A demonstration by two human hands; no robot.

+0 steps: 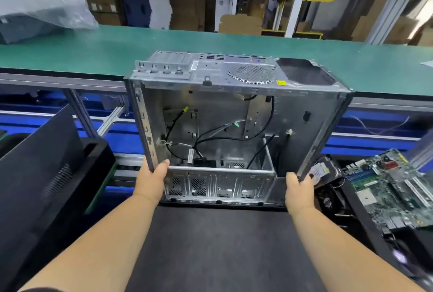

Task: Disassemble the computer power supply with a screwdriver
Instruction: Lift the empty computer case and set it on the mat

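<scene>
The left hand [152, 175] and the right hand [298, 189] each grip a lower corner of the open computer case [225, 113], fingers clamped on its frame.

Head-worn wide-angle view, single. Looking forward and down from above the forearms, facing across a black mat [218, 245] toward a green conveyor belt [93, 50]. Sitting close to an open computer case [234, 113]; bending straight edges at frame margins.
</scene>
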